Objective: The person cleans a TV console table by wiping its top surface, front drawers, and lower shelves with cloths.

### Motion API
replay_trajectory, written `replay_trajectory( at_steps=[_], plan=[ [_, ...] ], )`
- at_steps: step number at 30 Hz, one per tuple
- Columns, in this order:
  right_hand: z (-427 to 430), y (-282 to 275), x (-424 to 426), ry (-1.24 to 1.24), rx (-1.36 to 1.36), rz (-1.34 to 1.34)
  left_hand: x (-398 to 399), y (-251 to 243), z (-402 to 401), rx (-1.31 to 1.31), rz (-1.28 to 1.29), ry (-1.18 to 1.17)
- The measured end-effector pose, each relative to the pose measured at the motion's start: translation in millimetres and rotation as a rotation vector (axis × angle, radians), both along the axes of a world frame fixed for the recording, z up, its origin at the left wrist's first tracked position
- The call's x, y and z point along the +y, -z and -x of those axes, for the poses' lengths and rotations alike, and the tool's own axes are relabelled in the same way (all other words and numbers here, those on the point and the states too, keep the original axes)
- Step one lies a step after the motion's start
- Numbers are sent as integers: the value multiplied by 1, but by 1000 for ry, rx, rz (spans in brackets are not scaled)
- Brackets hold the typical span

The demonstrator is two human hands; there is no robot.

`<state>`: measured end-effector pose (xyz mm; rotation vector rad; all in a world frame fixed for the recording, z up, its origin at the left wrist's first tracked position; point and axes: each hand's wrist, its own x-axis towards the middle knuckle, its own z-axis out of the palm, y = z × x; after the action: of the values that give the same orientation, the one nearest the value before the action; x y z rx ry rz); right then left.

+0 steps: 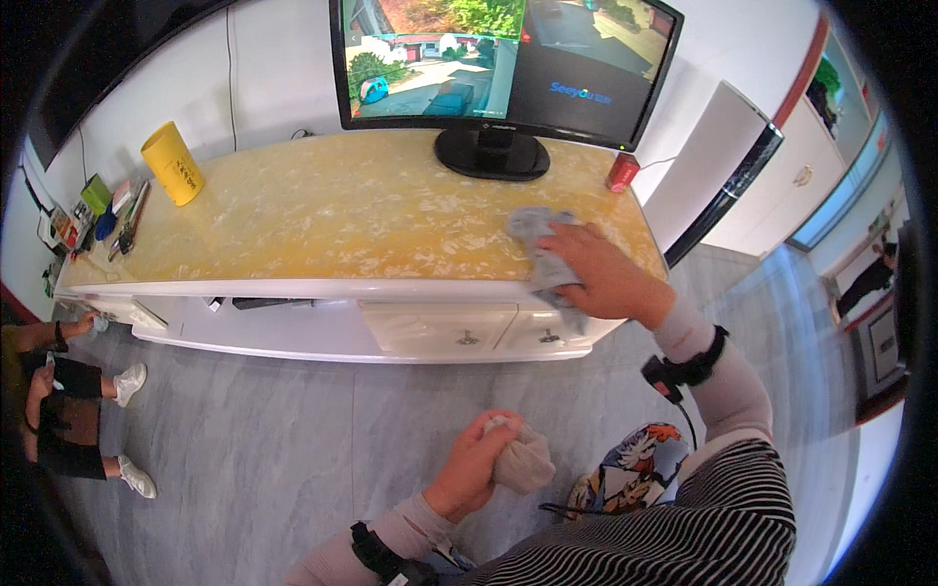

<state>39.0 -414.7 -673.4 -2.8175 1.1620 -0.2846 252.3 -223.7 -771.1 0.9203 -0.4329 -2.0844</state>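
Observation:
My right hand (604,275) presses a grey cloth (546,234) onto the right part of a yellow marbled cabinet top (330,220). Part of that cloth hangs over the front edge. Low in front of my body, my left hand (473,461) grips a bunched beige cloth (524,461), held above the floor and apart from the cabinet. Beyond the right hand a computer monitor (506,66) stands on a round black base (492,155). A small red box (623,173) sits near the right edge of the top.
At the left stand a yellow cylinder (174,165), a green box (96,194) and assorted small items. A tall white floor-standing unit (711,161) is just right of the cabinet. Another person (69,410) is at the lower left, holding cloths. White drawers (443,326) line the cabinet front.

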Motion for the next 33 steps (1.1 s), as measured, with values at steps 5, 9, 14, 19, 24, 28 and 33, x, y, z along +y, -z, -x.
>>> replay_trajectory(
  at_steps=[5, 9, 14, 19, 24, 28, 33],
  plan=[
    [42, -4, 22, 265, 19, 43, 3, 7, -1, 41, 10, -1],
    [40, 1, 19, 297, 3, 83, 5, 4, -3, 70, -1, -2],
    [-1, -3, -2, -14, -1, 98, 7, 4, -3, 87, -5, 0],
    [-77, 3, -25, -66, 62, 54, 9, 0, -5, 79, 11, -26],
    [-154, 9, -49, -148, 80, 61, 9, -3, -3, 78, 38, 7],
    [-215, 10, -56, -203, 92, 39, 11, 0, -2, 74, 63, 5],
    [-250, 13, -55, -223, 25, -14, 9, 0, 0, 8, 79, 2]
  ],
)
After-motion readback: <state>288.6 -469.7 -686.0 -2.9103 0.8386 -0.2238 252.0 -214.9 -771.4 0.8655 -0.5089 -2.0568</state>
